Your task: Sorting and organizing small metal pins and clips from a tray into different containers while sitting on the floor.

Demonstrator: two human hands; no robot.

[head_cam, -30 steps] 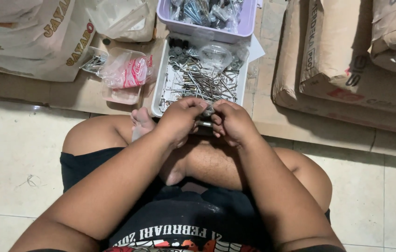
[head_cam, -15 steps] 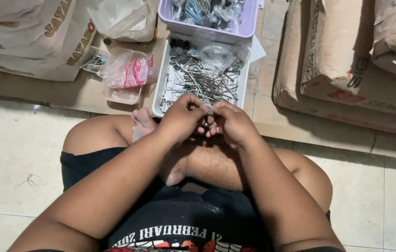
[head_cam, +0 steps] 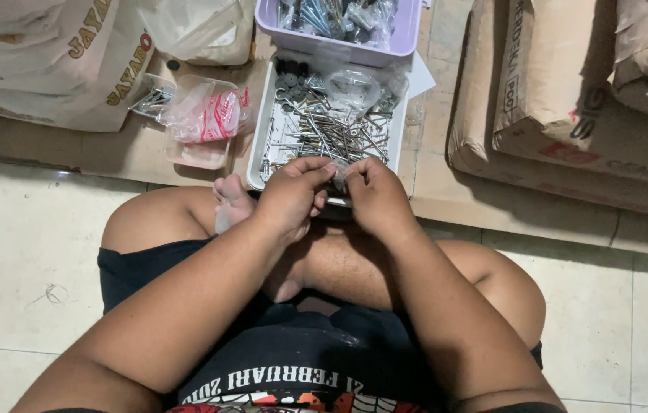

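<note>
a small metal piece sits pinched between the fingertips of both hands, right over the near edge of the white tray; it is too small and too covered by the fingers to tell what kind of hardware it is. the left hand curls its fingers closed on the piece from the left, thumb and forefinger meeting at its end. the right hand closes on it from the other side, fingers bent inward, knuckles up. the two hands nearly touch at the fingertips.

just beyond the hands, the white tray holds a loose heap of nails and screws, with a few dark round pieces at its far left corner and a crumpled clear plastic bag at its far end. touching the tray's far end stands a lilac plastic tub filled with bagged screws. left of the tray lies a clear plastic box with a clear bag printed red on it, and a small cluster of metal parts beside that. tan paper sacks lie to the right, and more sacks to the left. the person sits cross-legged on a tiled floor, a bare foot just left of the left hand.
</note>
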